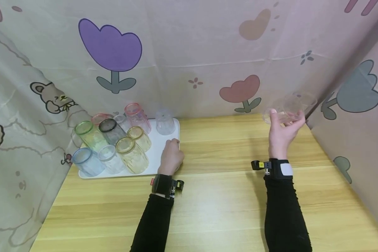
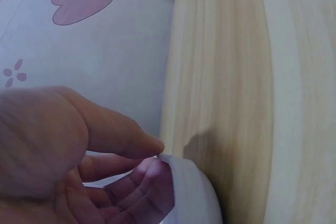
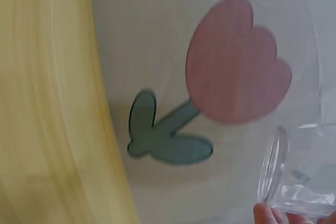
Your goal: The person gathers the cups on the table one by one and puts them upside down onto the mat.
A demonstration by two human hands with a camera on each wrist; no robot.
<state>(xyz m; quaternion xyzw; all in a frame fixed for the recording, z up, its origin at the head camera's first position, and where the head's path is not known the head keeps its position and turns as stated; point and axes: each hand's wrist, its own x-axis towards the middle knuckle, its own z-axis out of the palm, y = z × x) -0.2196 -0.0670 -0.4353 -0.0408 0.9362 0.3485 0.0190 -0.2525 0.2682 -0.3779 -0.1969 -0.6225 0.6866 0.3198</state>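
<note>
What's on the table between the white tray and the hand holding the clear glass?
Nothing: the head view shows bare wooden table between the tray and the right hand.

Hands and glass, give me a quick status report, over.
Right hand holds clear glass tilted in the air. Left hand grips white tray edge. Nothing between glass and tray.

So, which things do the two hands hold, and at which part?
The right hand holds a clear glass by its side wall, lifted above the table. The left hand pinches the right edge of the white tray.
</note>
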